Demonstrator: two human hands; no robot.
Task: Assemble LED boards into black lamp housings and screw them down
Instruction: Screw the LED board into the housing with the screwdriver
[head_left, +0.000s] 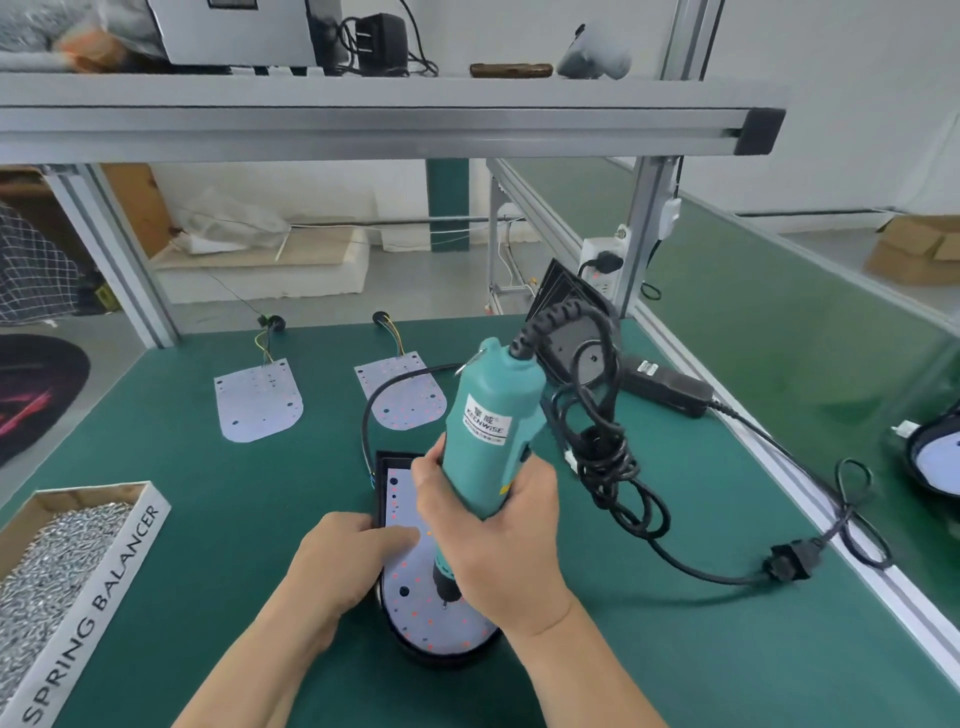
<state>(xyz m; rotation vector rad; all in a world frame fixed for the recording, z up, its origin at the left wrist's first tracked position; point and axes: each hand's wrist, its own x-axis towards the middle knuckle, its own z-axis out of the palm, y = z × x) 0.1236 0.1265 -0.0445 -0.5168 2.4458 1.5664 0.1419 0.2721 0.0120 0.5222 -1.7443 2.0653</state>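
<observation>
Two loose LED boards (258, 400) (402, 392) lie flat on the green mat (208, 493), at about 11 and 12 o'clock from the black lamp housing (383, 488) that sits low in the middle of the view. A third LED board (415, 613) is seated inside that housing, white face up and dotted with red marks. The left hand (343, 561) rests on the housing's 9 o'clock rim, its fingers lying fairly flat with the forefinger pressing on the seated board. The right hand (493, 540) has its fingers and thumb wrapped tight round the teal electric screwdriver (491, 421), which is held upright with a slight tilt. The bit (444, 603) touches the board toward its rounded 6 o'clock end. At 9 o'clock, well apart, an open cardboard box (111, 587) printed SPRING BALANCER holds a heap of silver screws (47, 566). The screwdriver's black cable (602, 457) hangs in tangled loops at 3 o'clock. At 1 o'clock are more black housings (584, 353), with a black power adapter (667, 387) just beside them. Far out at 3 o'clock, another housing (935, 457) with a white board in it is cut by the frame edge.
</observation>
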